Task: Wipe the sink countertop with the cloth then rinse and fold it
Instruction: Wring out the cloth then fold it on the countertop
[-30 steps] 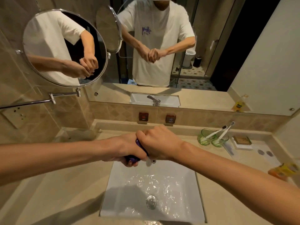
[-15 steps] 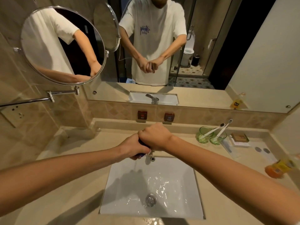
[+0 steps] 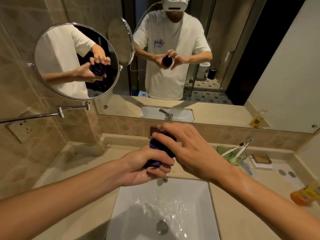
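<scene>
A bunched purple cloth (image 3: 160,146) is held above the back edge of the white sink (image 3: 135,201). My left hand (image 3: 149,168) grips its lower end, fingers curled around it. My right hand (image 3: 188,151) rests over the top of the cloth with fingers spread and loosened, fingertips touching it. Water lies in the basin around the drain (image 3: 162,226). The faucet tip (image 3: 165,179) shows just under my left hand. The beige countertop (image 3: 83,170) surrounds the sink.
Two green glasses with toothbrushes (image 3: 232,154) stand at the back right, beside a small box (image 3: 260,160) and orange packets (image 3: 304,194) near the right edge. A round swing-arm mirror (image 3: 76,61) projects from the left wall. The wall mirror reflects a person in a white shirt.
Both fists were clenched together twisting the cloth over the sink. Now my right hand has loosened with fingers spread, and the cloth is raised and visible.
</scene>
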`<state>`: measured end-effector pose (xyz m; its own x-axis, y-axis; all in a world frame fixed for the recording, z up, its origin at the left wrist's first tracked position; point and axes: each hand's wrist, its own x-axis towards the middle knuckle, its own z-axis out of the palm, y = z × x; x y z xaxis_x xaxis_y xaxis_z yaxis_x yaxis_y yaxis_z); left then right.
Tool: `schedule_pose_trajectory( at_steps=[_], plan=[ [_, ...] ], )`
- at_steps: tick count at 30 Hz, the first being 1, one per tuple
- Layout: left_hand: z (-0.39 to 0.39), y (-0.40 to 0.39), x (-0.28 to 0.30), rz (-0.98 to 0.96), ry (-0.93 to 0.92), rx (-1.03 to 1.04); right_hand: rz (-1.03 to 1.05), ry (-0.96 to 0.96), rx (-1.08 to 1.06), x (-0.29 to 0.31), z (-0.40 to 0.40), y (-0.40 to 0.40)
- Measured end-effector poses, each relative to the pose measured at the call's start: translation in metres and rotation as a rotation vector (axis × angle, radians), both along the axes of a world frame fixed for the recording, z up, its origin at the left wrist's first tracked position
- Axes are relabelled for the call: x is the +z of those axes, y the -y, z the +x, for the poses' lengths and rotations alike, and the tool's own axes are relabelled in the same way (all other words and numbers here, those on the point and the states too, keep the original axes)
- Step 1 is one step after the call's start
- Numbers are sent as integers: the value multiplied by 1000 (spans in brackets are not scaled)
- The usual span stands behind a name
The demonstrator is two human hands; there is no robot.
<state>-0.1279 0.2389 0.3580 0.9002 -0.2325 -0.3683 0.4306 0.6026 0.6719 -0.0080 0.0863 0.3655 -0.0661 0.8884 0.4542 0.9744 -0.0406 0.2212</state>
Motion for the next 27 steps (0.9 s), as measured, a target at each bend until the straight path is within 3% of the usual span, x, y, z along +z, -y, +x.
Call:
schedule_pose_trajectory(
  at_steps=[4, 8, 11, 16, 18, 21, 27],
  plan=[
    [-5, -1, 26, 13, 160, -505, 215, 81, 287, 3, 3, 15],
    [8, -4, 52, 46, 42, -858, 322, 118, 423, 30, -6, 3],
    [10, -11, 73, 338, -121, -783, 197, 66, 332, 43, -11, 0],
    [11, -17, 67, 704, -120, -577, -1, -102, 5, 22, -21, -13],
    [10, -19, 54, 803, -112, -568, -64, -60, -56, 7, -25, -21],
    [8, -21, 23, 937, -120, -452, -133, 33, -80, -20, -21, -32],
    [5, -18, -38, 1106, -146, -134, -361, 25, -37, -46, -9, -55]
  ],
)
